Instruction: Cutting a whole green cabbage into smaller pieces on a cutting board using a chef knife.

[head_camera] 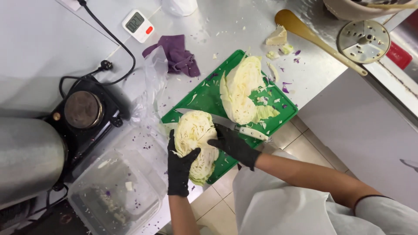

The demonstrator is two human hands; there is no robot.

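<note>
Head view: my gloved left hand (180,167) clutched the cabbage wedge (196,143) at the near end of the green cutting board (204,98), and my right hand (233,146) pressed its open fingers against that wedge's other side. The white-handled knife (226,124) lay flat just beyond it, beside the bigger cabbage half (241,89).

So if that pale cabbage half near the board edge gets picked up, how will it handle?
The pale green cabbage half probably feels dense and firm. Its layered cut leaves may shed shreds. It overhangs the green cutting board, so it could tip.
</note>
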